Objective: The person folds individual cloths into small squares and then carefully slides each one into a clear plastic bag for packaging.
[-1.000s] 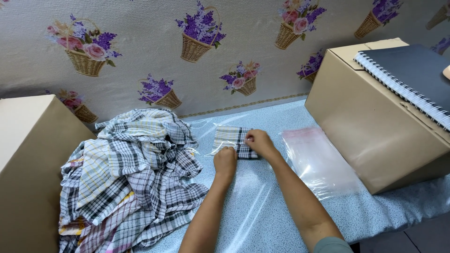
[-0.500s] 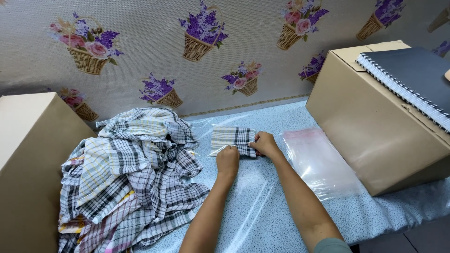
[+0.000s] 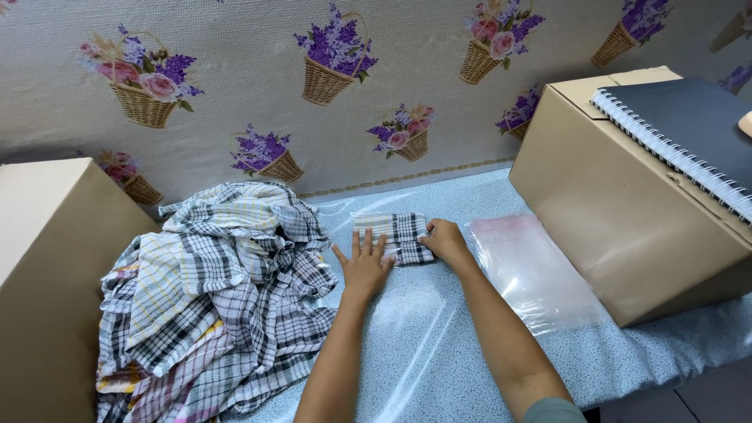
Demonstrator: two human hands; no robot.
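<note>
Head view: the left hand (image 3: 363, 266) lies flat, fingers spread, on the near left edge of the folded cloth (image 3: 395, 232) at mid table; the right hand (image 3: 445, 240) pinches its right edge; it seems a pressing step, and next needs a firm hold.

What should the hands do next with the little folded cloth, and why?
Probably press the bag flat and close its open end. The folded cloth already sits inside a clear bag. The left hand lies open and flat on its near edge, and the right hand pinches its right end, so sealing seems the likely step.
</note>
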